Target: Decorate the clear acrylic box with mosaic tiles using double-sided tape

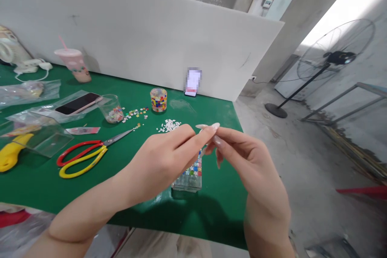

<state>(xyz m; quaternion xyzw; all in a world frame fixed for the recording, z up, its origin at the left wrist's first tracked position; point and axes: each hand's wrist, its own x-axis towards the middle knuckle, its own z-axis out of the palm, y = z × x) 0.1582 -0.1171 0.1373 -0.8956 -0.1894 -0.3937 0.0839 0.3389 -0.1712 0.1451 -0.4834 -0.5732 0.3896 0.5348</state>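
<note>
My left hand (165, 161) and my right hand (248, 161) meet above the green table (45, 193), fingertips pinched together around something too small to make out. Just below and behind them stands a clear glass holder (189, 177) partly covered with coloured mosaic tiles; my left hand hides much of it. A small pile of white tiles (169, 125) lies on the table just beyond my left hand. Further back stands a finished mosaic-covered cup (159, 99).
Red and yellow scissors (83, 155) lie at left, near clear plastic bags, a phone (77, 103), a clear cup of tiles (111, 109), loose coloured tiles (136, 113) and a pink drink cup (74, 64). A white board backs the table. A floor fan (332, 58) stands at right.
</note>
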